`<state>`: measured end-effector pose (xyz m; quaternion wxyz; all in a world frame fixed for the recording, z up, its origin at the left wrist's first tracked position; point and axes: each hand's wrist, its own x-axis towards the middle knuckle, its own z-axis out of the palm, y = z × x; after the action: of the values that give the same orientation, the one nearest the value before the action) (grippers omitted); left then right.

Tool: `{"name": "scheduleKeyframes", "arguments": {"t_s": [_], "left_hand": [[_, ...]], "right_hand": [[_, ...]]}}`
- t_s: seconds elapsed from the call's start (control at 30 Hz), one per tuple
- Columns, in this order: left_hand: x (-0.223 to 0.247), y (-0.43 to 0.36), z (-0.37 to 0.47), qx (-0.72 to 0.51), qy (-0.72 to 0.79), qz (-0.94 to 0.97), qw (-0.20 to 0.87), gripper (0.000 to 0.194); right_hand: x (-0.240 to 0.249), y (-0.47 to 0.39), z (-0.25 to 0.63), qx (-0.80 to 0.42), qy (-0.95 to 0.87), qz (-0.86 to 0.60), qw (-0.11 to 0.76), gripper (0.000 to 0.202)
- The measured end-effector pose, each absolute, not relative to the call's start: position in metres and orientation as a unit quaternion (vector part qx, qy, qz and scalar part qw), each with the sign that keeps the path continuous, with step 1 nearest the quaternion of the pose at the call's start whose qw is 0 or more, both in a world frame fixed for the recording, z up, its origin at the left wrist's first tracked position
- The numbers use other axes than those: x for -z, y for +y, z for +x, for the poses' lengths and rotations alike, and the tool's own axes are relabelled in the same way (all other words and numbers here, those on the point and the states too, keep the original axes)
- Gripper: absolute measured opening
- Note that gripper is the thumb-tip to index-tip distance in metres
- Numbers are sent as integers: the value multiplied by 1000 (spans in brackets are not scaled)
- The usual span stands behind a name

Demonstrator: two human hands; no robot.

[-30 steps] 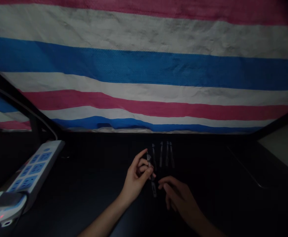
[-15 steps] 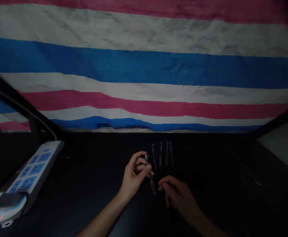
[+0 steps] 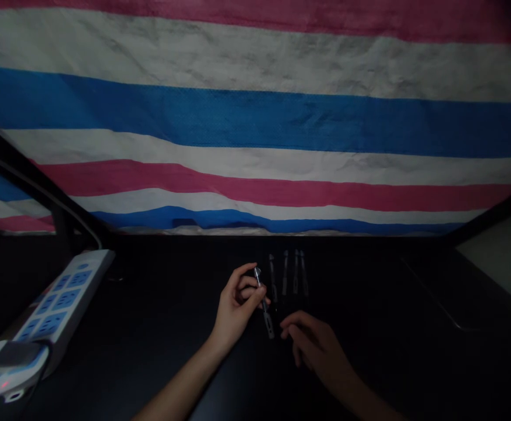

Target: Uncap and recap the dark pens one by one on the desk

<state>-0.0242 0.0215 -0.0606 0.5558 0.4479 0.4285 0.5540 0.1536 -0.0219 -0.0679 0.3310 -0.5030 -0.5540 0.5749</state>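
My left hand (image 3: 235, 307) is closed on a slim, pale pen (image 3: 268, 320), thumb and fingers around its upper part. The pen tilts, its clear tip up by the index fingertip and its grey end with a dark slot pointing down toward me. My right hand (image 3: 314, 342) rests just right of that lower end, apart from it. Its fingers are loosely bent and separated, with nothing visible in them. Beyond the hands, several similar pens lie side by side, including a left one (image 3: 273, 278) and another pen (image 3: 286, 273); dim light hides their details.
A white power strip (image 3: 69, 310) with blue sockets lies on the left of the black tabletop (image 3: 159, 327), a lit plug (image 3: 12, 374) at its near end. A dark flat panel (image 3: 461, 286) is at the right. Striped sheeting (image 3: 255, 117) hangs behind.
My left hand has shifted slightly up and to the left, and the pen has moved with it. My right hand and the lying pens have stayed in place.
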Motion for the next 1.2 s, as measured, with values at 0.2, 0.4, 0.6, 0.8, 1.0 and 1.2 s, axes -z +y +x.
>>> {"name": "scheduleKeyframes", "arguments": {"t_s": [0.2, 0.4, 0.6, 0.8, 1.0, 1.2], "left_hand": [[67, 33, -27, -568, 441, 463, 519, 42], [78, 44, -33, -547, 481, 505, 464, 58], [84, 46, -36, -510, 447, 553, 484, 66], [81, 41, -40, -426, 422, 686, 412, 64], [74, 34, -43, -323, 393, 785, 354, 77], [77, 31, -40, -315, 403, 798, 320, 66]], "right_hand": [[70, -22, 153, -573, -554, -505, 330, 25], [68, -22, 152, -566, -566, -505, 323, 23], [67, -23, 155, -383, -690, -522, 323, 20], [77, -3, 166, -34, -866, -415, 275, 38], [86, 10, 166, 114, -893, -376, 221, 32], [92, 14, 162, 152, -876, -381, 255, 28]]}}
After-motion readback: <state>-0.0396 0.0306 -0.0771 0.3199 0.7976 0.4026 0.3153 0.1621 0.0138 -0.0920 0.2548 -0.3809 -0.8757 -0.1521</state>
